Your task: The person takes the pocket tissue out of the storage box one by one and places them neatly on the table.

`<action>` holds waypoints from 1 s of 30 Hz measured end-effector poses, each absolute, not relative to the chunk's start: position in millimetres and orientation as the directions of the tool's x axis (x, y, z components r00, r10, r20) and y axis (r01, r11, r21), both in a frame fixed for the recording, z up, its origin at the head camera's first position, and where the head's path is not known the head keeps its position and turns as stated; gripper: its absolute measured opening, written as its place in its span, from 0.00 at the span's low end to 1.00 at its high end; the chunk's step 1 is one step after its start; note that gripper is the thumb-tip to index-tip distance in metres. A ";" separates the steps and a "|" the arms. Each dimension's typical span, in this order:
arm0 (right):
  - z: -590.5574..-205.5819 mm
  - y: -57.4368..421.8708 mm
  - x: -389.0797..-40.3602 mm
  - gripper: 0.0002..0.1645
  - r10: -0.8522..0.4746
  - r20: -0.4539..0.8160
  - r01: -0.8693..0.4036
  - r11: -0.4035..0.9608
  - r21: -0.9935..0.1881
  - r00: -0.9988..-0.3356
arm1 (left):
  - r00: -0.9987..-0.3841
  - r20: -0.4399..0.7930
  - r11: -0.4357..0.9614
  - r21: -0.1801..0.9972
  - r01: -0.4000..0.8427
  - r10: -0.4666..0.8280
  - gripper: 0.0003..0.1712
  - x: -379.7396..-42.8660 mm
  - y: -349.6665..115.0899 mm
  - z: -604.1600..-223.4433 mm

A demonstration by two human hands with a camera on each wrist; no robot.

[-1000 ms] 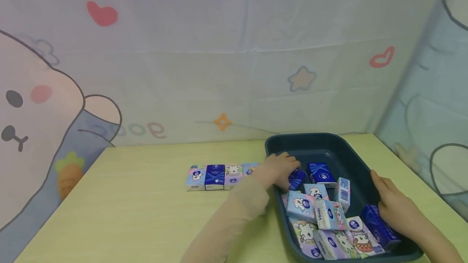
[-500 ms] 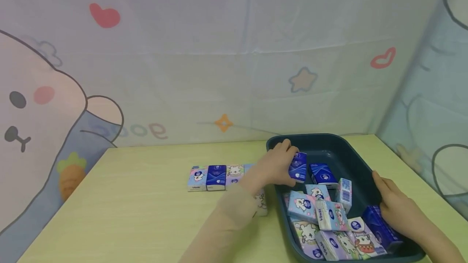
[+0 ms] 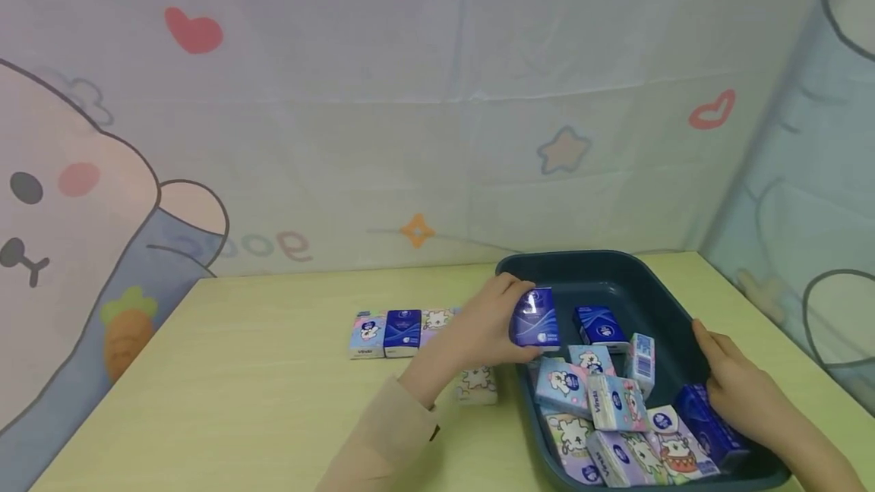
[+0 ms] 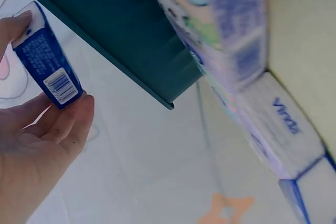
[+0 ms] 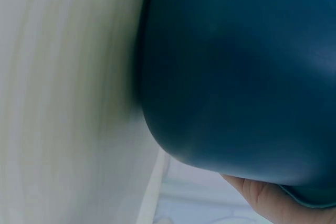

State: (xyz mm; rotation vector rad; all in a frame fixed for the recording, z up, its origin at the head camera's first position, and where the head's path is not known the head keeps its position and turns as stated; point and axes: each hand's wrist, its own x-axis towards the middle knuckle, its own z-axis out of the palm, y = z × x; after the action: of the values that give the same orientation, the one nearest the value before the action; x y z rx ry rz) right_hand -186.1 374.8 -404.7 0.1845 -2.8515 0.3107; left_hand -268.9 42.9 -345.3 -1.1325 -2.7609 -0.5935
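Note:
My left hand (image 3: 478, 329) pinches a dark blue tissue pack (image 3: 536, 319) above the left rim of a dark teal plastic bin (image 3: 656, 302). In the left wrist view the fingers and thumb (image 4: 18, 24) hold this pack at its two ends, with its barcode side showing. My right hand (image 3: 745, 389) grips the bin's right rim; the right wrist view shows part of that hand (image 5: 268, 200) at the bin's outer wall (image 5: 226, 87). Several more tissue packs lie jumbled in the bin, among them a blue pack (image 3: 601, 326) and a pink-and-blue pack (image 3: 618, 402).
Left of the bin, a row of tissue packs stands on the pale yellow table (image 3: 239, 393), starting with a light blue pack (image 3: 369, 335) and a dark blue one (image 3: 402, 331). My left arm hides part of it. A patterned pack (image 3: 477, 386) sits in front.
My left hand has lifted the dark blue tissue pack out from the bin's left side and moved it left, turning its front upright. The right hand stays on the rim.

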 end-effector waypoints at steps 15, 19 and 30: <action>-407.3 378.1 -186.6 0.41 -0.096 0.263 -0.153 0.966 -0.208 -0.960 | -0.758 0.219 0.682 0.334 0.650 0.615 0.47 -251.6 7.0 -351.5; -406.3 376.6 -185.8 0.41 -0.099 0.272 -0.157 0.967 -0.201 -0.957 | -0.778 0.201 0.695 0.358 0.624 0.595 0.46 -250.6 -5.0 -356.8; -407.1 375.6 -185.2 0.42 -0.100 0.275 -0.157 0.968 -0.195 -0.956 | -0.797 0.128 0.714 0.377 0.590 0.590 0.47 -249.5 -32.4 -368.7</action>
State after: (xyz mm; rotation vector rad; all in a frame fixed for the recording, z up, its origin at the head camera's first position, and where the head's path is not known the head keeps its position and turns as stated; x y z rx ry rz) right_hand -185.2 375.6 -407.1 0.1899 -2.8519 0.3131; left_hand -249.5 -32.4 -368.7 -1.0019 -2.9096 -0.6396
